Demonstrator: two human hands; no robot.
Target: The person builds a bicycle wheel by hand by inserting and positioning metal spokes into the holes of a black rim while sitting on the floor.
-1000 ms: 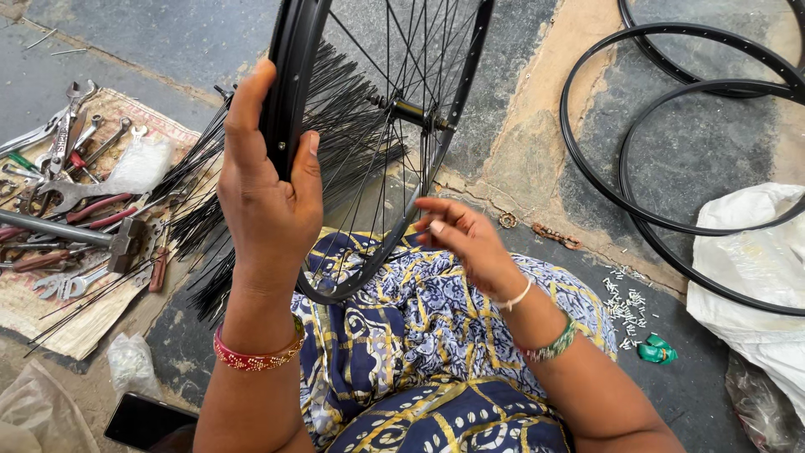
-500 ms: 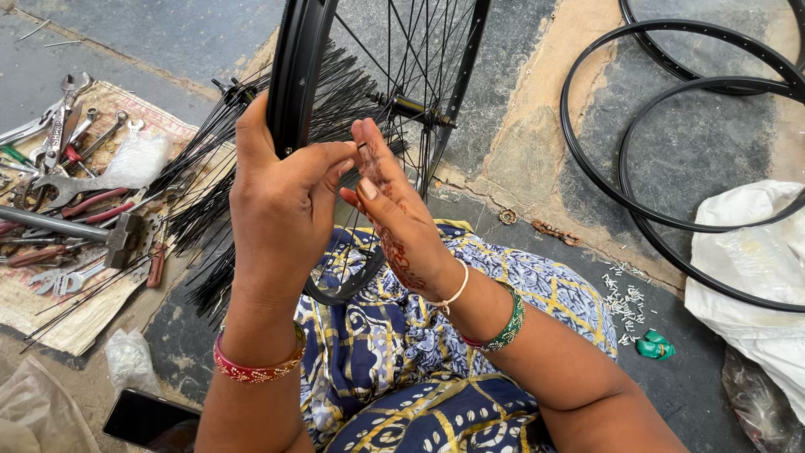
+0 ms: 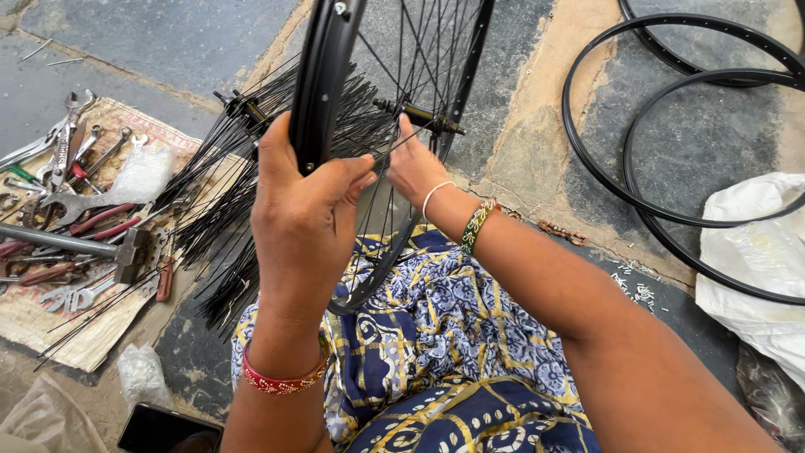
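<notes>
Left hand (image 3: 306, 210) fingers clench the near edge of a black metal bicycle wheel rim (image 3: 323, 84), which stands upright on the lap, its plane running away from the viewer. Right hand (image 3: 417, 168) fingertips pinch a thin spoke (image 3: 394, 149) beside the hub (image 3: 417, 113); half a second ago this hand was nearer the left hand. Loose spokes (image 3: 210, 210), steel tools (image 3: 75, 218) and 2 bare rims (image 3: 671, 126) lie on stone.

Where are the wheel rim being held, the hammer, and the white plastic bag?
Wheel rim (image 3: 323, 84), head view: on the black outer band above the left hand.
Hammer (image 3: 130, 252), head view: on its metal head.
White plastic bag (image 3: 759, 277), head view: on its crumpled middle.
</notes>
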